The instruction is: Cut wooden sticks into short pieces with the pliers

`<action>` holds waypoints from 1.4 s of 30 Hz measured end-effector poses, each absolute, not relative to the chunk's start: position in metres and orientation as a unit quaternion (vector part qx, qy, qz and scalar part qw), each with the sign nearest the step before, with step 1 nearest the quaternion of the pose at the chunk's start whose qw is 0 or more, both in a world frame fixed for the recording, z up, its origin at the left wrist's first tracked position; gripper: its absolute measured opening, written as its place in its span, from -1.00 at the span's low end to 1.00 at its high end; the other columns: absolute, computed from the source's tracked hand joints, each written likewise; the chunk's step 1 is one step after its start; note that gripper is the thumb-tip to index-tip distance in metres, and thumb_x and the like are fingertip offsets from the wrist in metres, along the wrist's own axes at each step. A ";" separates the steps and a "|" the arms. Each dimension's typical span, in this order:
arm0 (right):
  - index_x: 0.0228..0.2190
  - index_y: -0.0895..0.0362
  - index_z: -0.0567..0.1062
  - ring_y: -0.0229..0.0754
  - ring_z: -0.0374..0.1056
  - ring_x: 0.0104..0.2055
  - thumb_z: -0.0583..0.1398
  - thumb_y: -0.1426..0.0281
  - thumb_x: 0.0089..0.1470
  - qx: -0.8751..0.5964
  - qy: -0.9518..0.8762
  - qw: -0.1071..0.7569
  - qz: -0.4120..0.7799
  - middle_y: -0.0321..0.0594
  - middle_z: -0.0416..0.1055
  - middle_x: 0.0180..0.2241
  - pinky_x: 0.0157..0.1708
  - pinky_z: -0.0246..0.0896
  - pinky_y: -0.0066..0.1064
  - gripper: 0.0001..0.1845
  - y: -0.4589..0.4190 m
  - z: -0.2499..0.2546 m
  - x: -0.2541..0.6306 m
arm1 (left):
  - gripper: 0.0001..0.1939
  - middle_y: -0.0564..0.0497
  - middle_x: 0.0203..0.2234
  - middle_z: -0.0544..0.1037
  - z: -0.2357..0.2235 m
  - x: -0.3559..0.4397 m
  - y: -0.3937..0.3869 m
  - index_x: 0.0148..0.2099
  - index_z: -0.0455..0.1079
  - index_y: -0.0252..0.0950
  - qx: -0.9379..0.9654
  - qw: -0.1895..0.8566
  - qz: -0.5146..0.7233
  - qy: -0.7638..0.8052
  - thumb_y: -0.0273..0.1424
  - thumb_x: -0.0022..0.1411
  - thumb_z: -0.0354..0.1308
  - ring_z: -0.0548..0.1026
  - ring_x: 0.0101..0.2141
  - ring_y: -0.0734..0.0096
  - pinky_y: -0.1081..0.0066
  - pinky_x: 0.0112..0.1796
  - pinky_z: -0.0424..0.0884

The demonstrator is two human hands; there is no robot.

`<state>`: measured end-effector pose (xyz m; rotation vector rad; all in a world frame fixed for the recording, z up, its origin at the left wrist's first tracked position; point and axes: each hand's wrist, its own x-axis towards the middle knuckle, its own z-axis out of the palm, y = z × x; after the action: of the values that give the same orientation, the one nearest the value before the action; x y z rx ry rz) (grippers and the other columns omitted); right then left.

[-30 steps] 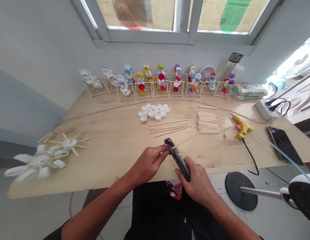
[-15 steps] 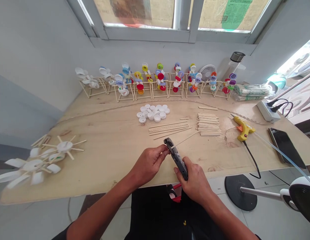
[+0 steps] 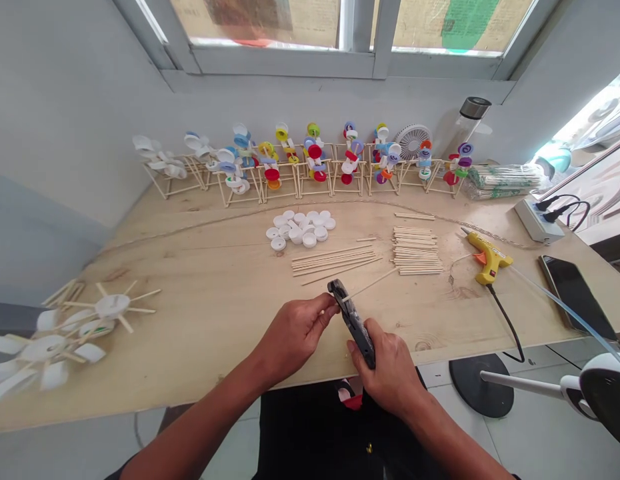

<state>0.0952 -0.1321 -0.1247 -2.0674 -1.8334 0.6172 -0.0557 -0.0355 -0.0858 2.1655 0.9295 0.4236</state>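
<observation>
Two hands (image 3: 295, 337) | one black cutter (image 3: 355, 325) | one wooden stick (image 3: 373, 284) | both grips pressed on cutter

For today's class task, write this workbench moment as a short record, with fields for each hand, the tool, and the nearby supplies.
Left hand: fingers at the head of the black hand tool
Right hand: gripping the tool's lower end
Stick: wooden skewer, projecting from the tool's head
Nearby supplies: white bottle caps, stacked wooden sticks, yellow hot glue gun
</observation>
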 end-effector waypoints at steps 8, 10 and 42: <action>-0.46 0.10 0.22 -0.20 0.31 -0.58 0.03 0.32 0.06 -0.720 -0.641 0.153 0.219 -0.32 0.35 -0.64 -0.58 -0.19 -0.45 -0.88 -0.129 -0.126 0.096 | -0.77 0.10 -0.61 0.37 -0.088 -0.055 -0.032 -0.29 0.33 -0.28 0.849 0.354 0.162 0.358 -0.37 0.26 -0.14 0.31 -0.59 0.52 0.55 -0.54 0.14; -0.46 0.10 0.23 -0.20 0.32 -0.57 0.02 0.31 0.06 -0.720 -0.642 0.153 0.215 -0.31 0.36 -0.63 -0.58 -0.18 -0.45 -0.87 -0.129 -0.126 0.096 | -0.78 0.09 -0.60 0.38 -0.088 -0.055 -0.031 -0.30 0.32 -0.29 0.849 0.352 0.164 0.359 -0.37 0.26 -0.13 0.31 -0.59 0.53 0.55 -0.54 0.14; -0.42 0.14 0.28 -0.34 0.08 -0.60 0.05 0.33 0.10 -0.581 -0.518 0.441 0.447 -0.43 0.13 -0.65 -0.54 0.02 -0.49 -0.86 -0.162 -0.104 0.127 | -0.82 -0.03 -0.34 0.41 -0.128 0.032 -0.022 -0.28 0.28 -0.29 0.960 0.077 0.157 0.218 -0.46 0.24 -0.16 0.34 -0.32 0.38 0.42 -0.33 0.23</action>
<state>0.1267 -0.1625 -0.1042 -1.4419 -1.2858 1.1102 0.0317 -0.0221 -0.1284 2.8769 0.6524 0.4717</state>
